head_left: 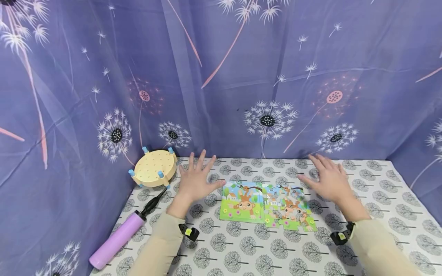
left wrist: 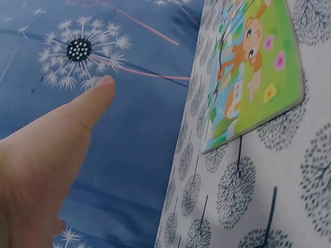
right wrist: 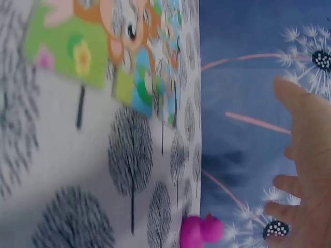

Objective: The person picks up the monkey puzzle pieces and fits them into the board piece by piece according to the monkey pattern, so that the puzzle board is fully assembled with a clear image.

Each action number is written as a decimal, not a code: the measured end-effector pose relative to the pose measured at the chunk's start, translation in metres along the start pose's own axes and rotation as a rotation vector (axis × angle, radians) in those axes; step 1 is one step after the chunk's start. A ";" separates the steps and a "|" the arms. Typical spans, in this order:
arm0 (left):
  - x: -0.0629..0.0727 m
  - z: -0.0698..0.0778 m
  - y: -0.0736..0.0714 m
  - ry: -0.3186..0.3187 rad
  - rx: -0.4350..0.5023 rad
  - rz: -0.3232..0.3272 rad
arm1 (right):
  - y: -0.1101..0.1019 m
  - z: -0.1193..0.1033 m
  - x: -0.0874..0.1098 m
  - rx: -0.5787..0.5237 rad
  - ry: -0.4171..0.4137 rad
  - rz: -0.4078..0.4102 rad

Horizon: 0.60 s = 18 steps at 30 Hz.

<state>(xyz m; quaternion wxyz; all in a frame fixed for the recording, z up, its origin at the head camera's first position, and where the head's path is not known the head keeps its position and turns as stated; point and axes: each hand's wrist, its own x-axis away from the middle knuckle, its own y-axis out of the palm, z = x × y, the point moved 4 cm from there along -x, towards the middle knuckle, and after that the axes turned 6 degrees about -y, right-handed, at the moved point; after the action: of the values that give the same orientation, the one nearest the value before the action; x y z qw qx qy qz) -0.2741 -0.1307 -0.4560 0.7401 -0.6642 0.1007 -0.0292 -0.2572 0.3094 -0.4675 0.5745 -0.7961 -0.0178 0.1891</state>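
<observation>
A monkey picture board (head_left: 241, 202) lies flat on the tree-print cloth. Right beside it, puzzle pieces (head_left: 289, 209) bearing the same monkey picture lie loosely grouped, with gaps among them. My left hand (head_left: 196, 183) is spread over the cloth left of the board; its thumb tip overlaps the board's upper left corner in the head view. To the right of the pieces, my right hand (head_left: 329, 183) has its fingers extended and holds nothing. In the right wrist view a magenta duck-shaped toy (right wrist: 199, 231) shows beyond that hand; the head view hides it.
At the back left sits a yellow round toy stool (head_left: 155, 168), upturned with blue-tipped legs. A purple hand pump (head_left: 119, 239) with a black nozzle lies along the left edge. Blue dandelion-print curtains (head_left: 228, 126) enclose the table's back and sides.
</observation>
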 end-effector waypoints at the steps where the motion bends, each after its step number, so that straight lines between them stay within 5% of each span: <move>1: 0.001 0.001 0.001 0.005 0.005 -0.005 | 0.001 -0.004 0.000 -0.014 -0.021 0.019; 5: 0.006 0.009 0.008 0.031 0.011 -0.027 | 0.008 -0.019 0.001 -0.079 -0.072 0.044; 18: 0.035 0.031 0.043 0.120 0.013 -0.109 | 0.046 -0.068 -0.006 -0.226 -0.095 -0.117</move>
<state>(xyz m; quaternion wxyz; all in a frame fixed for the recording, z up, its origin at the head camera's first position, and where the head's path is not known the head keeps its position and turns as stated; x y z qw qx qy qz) -0.2378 -0.1018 -0.4989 0.7345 -0.6609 0.1083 -0.1096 -0.2497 0.2303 -0.4900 0.4896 -0.8437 -0.1124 0.1896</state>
